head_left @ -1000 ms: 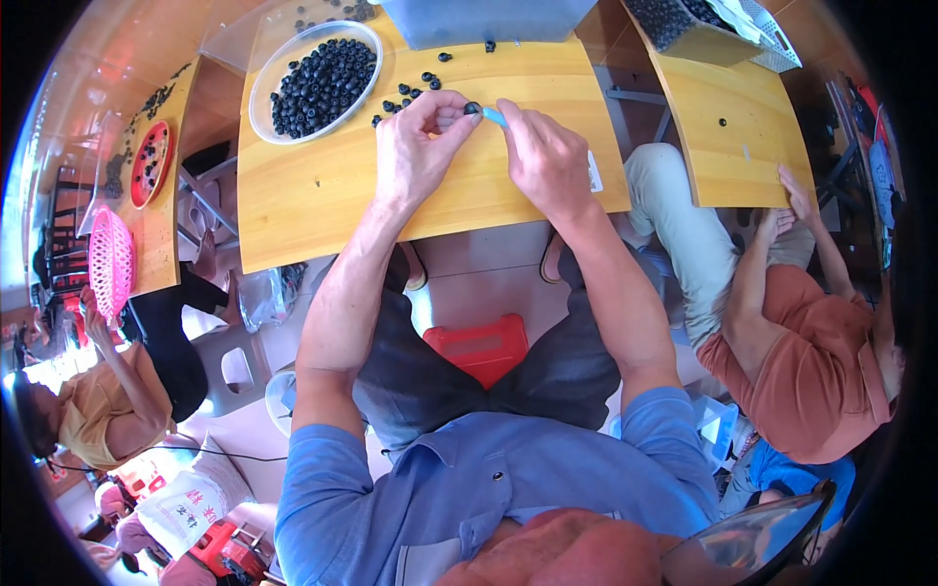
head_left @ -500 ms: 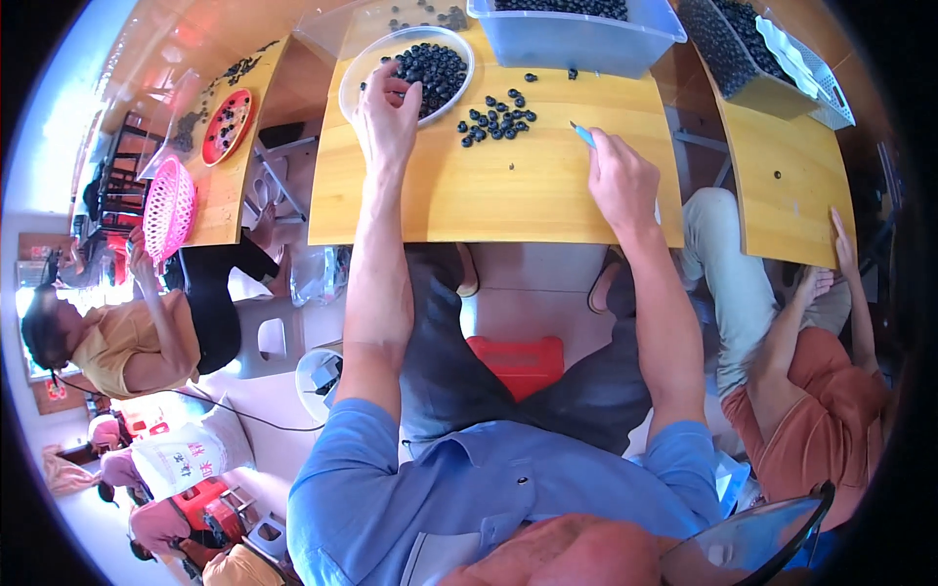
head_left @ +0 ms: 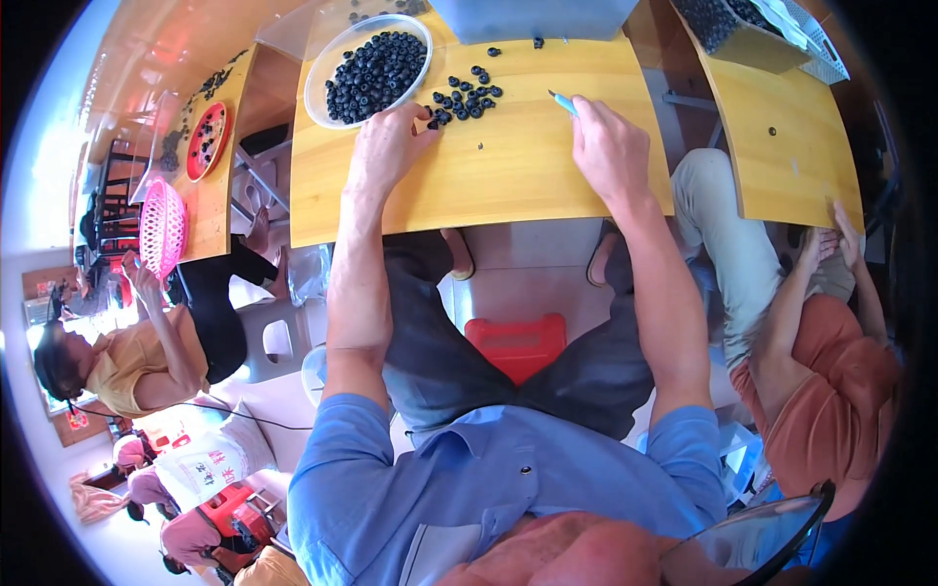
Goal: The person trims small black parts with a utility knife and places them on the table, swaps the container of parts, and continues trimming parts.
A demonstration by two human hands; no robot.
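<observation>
My right hand (head_left: 613, 151) is closed round a slim light-blue tool (head_left: 563, 102) with a dark pointed tip, held above the wooden table (head_left: 528, 190). My left hand (head_left: 387, 151) is at the left edge of a loose group of small, dark, shiny round pieces (head_left: 475, 104), which look like berries or beads. Its thumb and forefinger are apart, with one dark piece close to their tips. Just beyond this hand stands a round clear tub (head_left: 311, 86), heaped with more dark round pieces (head_left: 379, 76).
A large translucent bin (head_left: 532, 20) stands at the table's far edge. To the left, a person holds a pink basket (head_left: 162, 227) near a red plate (head_left: 206, 142). On the right, another person sits at a second table (head_left: 782, 176). A red stool (head_left: 518, 344) is below.
My left hand has come away from over the tub toward the loose pieces on the table. My right hand keeps the blue tool. The whole view has shifted slightly.
</observation>
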